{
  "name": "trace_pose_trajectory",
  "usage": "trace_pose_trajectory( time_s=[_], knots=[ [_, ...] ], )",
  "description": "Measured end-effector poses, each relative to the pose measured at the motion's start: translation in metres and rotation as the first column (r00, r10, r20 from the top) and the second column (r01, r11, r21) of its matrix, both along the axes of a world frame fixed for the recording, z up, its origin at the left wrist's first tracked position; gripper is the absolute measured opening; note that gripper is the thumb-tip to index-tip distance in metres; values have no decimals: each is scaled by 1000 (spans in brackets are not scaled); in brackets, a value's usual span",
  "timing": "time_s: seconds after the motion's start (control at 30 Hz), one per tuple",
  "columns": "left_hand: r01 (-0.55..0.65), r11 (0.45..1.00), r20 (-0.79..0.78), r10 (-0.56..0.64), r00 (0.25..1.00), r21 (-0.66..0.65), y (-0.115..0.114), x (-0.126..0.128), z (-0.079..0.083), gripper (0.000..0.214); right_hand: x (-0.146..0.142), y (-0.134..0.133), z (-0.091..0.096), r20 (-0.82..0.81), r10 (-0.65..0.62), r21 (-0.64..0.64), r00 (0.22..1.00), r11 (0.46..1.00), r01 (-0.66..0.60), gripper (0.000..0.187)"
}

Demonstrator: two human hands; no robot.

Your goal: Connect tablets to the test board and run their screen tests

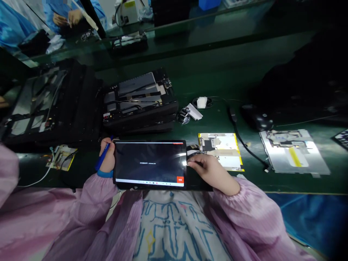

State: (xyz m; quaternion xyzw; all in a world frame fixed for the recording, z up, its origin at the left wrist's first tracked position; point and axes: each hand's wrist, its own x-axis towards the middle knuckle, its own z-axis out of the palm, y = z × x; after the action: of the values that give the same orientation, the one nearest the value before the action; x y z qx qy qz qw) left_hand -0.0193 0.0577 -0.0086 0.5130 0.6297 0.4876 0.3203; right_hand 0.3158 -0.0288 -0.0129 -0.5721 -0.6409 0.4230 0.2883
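Note:
A lit tablet screen (pixel 150 156) with a dark picture, a line of small white text and a red button stands before me at the bench's front edge. My left hand (pixel 108 159) grips its left edge, and a blue pen (pixel 103 156) is tucked in the same fingers. At the right edge, the thumb and fingertips of my right hand (pixel 208 168) are pinched together; what lies between them is hidden. Just above those fingers, dark ribbon cables (pixel 193 148) run from the screen toward a yellow-edged battery and board assembly (pixel 227 152).
Stacked tablet housings (pixel 141 98) stand behind, with another stack (pixel 40 105) further left. A small board (pixel 63 157) with a white cable lies left. Rightward are a black cable (pixel 241 139), a mouse (pixel 257 116) and a metal plate assembly (pixel 296 152). A co-worker's hands (pixel 67 18) show across the bench.

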Motion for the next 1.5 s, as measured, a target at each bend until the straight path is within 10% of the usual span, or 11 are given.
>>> trace_pose_trajectory(
  time_s=[0.33, 0.67, 1.13, 1.5],
  knots=[
    [12, 1000, -12, -12, 1000, -1, -1, 0, 1, 24, 3, -15, -5, 54, -8, 235, 998, 972, -5, 16],
    [92, 993, 46, -88, 995, -79, -5, -4, -4, 20, 10, -25, -23, 278, 56, 558, 959, 803, -209, 13],
    [74, 993, 25, -72, 997, -88, -3, -3, -1, 20, 16, -18, -24, 118, 139, 406, 983, 897, -175, 21],
    [49, 996, -53, -53, 997, -71, -1, -2, 2, 16, 78, 11, -8, 171, -458, 283, 872, 871, 402, 44]
  ],
)
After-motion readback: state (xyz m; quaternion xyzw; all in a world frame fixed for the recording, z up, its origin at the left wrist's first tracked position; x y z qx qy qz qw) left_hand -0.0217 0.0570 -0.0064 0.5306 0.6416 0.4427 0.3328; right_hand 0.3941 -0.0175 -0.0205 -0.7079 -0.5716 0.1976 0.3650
